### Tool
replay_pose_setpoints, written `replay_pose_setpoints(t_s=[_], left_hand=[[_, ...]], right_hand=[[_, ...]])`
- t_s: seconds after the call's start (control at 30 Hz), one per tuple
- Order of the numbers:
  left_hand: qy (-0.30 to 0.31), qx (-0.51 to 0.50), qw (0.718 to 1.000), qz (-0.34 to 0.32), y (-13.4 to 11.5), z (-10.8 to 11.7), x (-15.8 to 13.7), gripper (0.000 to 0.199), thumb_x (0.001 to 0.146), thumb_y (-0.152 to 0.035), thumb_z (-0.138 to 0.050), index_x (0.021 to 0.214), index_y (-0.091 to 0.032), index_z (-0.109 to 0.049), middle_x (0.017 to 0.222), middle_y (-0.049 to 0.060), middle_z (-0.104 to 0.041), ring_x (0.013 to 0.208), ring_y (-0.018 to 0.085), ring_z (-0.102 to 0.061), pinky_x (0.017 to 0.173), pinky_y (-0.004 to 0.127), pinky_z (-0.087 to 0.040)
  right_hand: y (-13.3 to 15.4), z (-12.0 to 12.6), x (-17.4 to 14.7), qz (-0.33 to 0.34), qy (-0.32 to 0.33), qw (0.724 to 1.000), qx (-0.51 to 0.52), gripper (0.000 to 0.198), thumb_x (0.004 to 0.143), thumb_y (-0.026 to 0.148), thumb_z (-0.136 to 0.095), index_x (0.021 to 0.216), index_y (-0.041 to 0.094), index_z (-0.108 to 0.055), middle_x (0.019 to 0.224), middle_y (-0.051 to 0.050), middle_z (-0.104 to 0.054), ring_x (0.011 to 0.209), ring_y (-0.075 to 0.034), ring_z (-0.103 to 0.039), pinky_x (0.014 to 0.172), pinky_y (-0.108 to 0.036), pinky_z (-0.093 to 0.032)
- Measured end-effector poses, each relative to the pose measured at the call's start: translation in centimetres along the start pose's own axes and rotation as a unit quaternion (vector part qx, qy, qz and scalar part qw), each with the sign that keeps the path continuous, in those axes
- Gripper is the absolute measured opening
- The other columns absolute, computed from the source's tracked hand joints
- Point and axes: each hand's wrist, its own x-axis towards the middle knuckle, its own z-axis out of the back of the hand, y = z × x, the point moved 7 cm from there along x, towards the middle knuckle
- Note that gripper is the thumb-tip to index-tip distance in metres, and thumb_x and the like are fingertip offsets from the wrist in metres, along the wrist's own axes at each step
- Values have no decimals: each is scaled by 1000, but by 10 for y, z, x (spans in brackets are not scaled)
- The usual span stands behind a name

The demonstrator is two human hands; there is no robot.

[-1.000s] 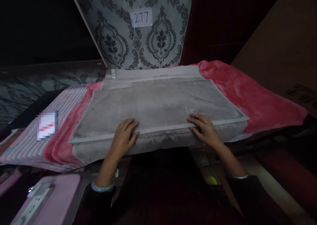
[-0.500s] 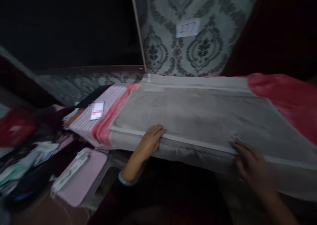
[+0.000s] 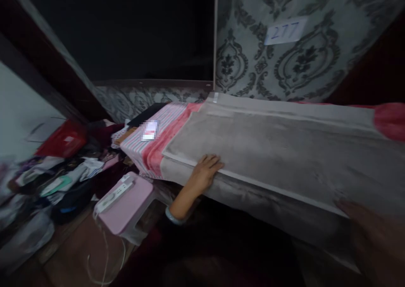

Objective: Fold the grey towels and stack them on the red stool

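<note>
A wide piece of grey, plush-looking cloth (image 3: 265, 139) lies folded flat in layers, with a pale edging along its near side. My left hand (image 3: 205, 171) rests on that near edge, fingers spread and lying flat, a light bangle on the wrist. At the lower right, my right hand (image 3: 370, 223) touches the same edge farther along. It is dim and blurred, its fingers appearing stretched out over the cloth and its thumb unclear. Beneath the grey cloth, a pink cloth (image 3: 155, 158) shows at the left and far right.
A striped cover (image 3: 136, 146) at the left bears a pixelated bright item (image 3: 150, 130). A pink stool (image 3: 139, 200) holds a white power strip (image 3: 115, 195). Clothes (image 3: 76, 173) and a red bag (image 3: 63, 139) are heaped beyond. Behind are a dark screen (image 3: 126, 34) and a "277" paper (image 3: 286, 30).
The view has swung left, so more of the clothes heap shows. My left hand stays on the cloth's near edge; my right hand now sits nearer the picture's right side. The cloth still lies flat.
</note>
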Motion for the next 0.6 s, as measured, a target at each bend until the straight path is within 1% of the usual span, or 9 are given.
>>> replay_pose_setpoints(t_s=[0.07, 0.1, 0.17, 0.23, 0.37, 0.4, 0.5, 0.6], left_hand=[[-31, -2, 999, -20, 5, 1, -2, 48, 96, -9, -40, 134, -26, -65, 144, 8, -64, 142, 23, -51, 118, 55, -41], [-49, -2, 998, -33, 7, 2, -3, 49, 95, -8, -39, 134, -25, -66, 143, 8, -64, 142, 23, -51, 118, 55, -41], [-70, -5, 996, -55, 12, 1, -4, 50, 94, -7, -39, 132, -24, -67, 141, 9, -65, 140, 23, -53, 116, 53, -44], [-77, -8, 995, -67, 16, -2, -3, 49, 94, -8, -40, 130, -24, -68, 140, 8, -67, 138, 23, -55, 115, 53, -45], [-80, 1, 994, -79, 22, -4, 0, 47, 96, -14, -40, 131, -27, -68, 140, 7, -67, 137, 24, -57, 114, 54, -46], [-85, 3, 992, -88, 23, -3, 0, 47, 97, -15, -39, 132, -27, -67, 140, 7, -67, 137, 24, -57, 115, 53, -45], [-109, 1, 987, -117, 26, -2, 0, 46, 97, -16, -39, 135, -26, -64, 139, 8, -67, 138, 24, -56, 117, 50, -42], [-119, 0, 984, -135, 29, -3, 1, 47, 98, -17, -38, 138, -26, -61, 140, 9, -66, 139, 26, -54, 119, 50, -39]], right_hand=[[5, 4, 1, 41, -26, 999, -14, 56, 99, 21, -41, 151, 38, -52, 109, -5, -75, 102, -32, -70, 88, -52, -56], [6, 2, 0, 52, -24, 998, -22, 50, 99, 18, -42, 144, 32, -60, 107, -5, -76, 102, -31, -71, 86, -49, -57], [4, -2, -3, 48, -21, 998, -34, 39, 99, 16, -43, 125, 25, -72, 104, -6, -77, 102, -27, -71, 88, -44, -57], [2, -7, -6, 20, -22, 999, -33, 34, 99, 16, -46, 115, 24, -75, 107, -7, -77, 105, -25, -70, 91, -43, -56], [1, -13, -9, -57, -36, 998, -20, 35, 99, 16, -46, 115, 27, -76, 114, -7, -76, 113, -25, -67, 97, -47, -54], [2, -13, -8, -66, -40, 997, -12, 36, 100, 16, -46, 116, 27, -76, 115, -7, -76, 115, -25, -66, 98, -47, -54], [0, -13, -5, -79, -45, 996, 0, 36, 100, 18, -47, 119, 28, -76, 115, -8, -76, 116, -25, -66, 99, -48, -53], [-1, -11, -2, -74, -52, 996, 0, 37, 102, 19, -46, 122, 29, -75, 113, -7, -77, 116, -24, -66, 99, -47, -53]])
